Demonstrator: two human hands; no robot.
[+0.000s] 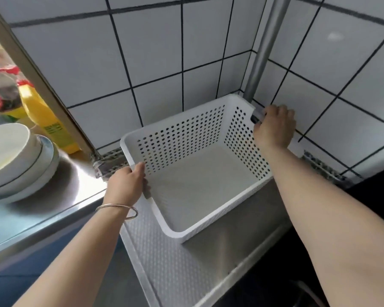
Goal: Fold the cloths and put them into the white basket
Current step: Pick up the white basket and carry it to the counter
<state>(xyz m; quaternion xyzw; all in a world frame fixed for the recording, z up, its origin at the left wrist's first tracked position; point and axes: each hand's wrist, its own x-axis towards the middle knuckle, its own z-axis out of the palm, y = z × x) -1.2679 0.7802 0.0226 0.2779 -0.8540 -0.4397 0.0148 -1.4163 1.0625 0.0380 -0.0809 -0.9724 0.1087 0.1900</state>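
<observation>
Hands (pixel 129 182) (pixel 273 127) grip opposite handles of the empty white basket (pixel 200 173), tilted in the tiled corner over the steel bench (pixel 242 220), where it could snag the metal pole (pixel 264 52) and slip.

I see a white basket (pixel 186 138), its walls dotted with rows of round holes. Far behind, white wall tiles (pixel 155 43) carry dark grout lines. At left stand a yellow bottle (pixel 47 120) and white bowls (pixel 13 156) with dark rims.
</observation>
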